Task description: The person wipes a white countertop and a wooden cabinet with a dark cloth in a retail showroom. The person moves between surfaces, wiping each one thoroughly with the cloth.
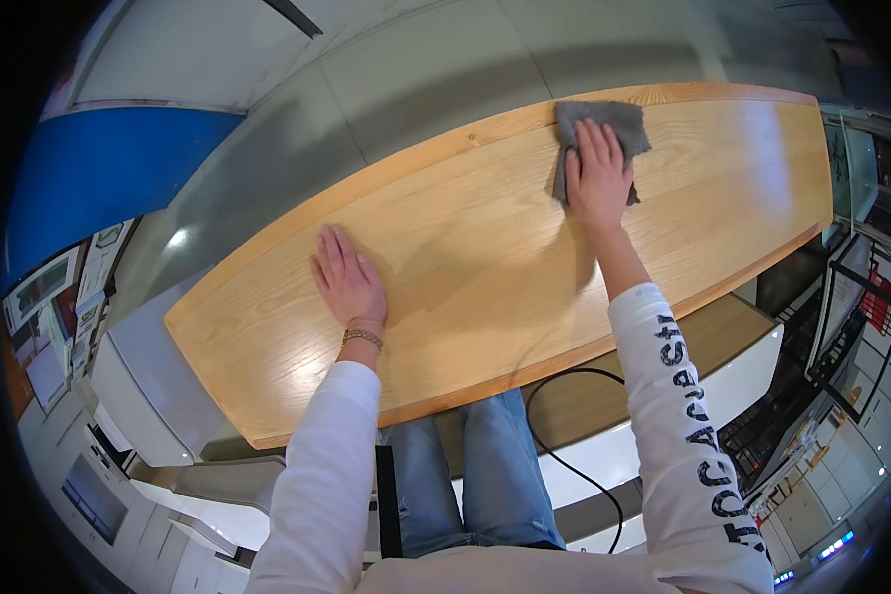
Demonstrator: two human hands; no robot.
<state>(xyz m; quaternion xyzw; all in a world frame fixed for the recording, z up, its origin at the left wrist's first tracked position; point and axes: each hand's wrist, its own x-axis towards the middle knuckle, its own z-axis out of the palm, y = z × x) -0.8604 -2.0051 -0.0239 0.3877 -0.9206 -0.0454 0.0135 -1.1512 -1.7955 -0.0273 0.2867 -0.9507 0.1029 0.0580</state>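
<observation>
Under my right hand [599, 183] is a dark grey cloth [629, 121], spread near the far edge of a long wooden tabletop [465, 267]. The fingers of that hand are stretched out and pressed down on top of the cloth, with the thumb apart at the left. The cloth's lower right corner is a little bunched. My left hand [349, 287] rests open on the bare wood farther left, fingers extended and palm down, holding nothing. A bracelet circles the left wrist.
The tabletop has a raised pale rim along its far side. A black cable [604, 485] loops below the near edge, beside my legs [505, 465]. A grey-white cabinet [158, 371] stands at the left end. Dark metal racks [841, 337] are at the right.
</observation>
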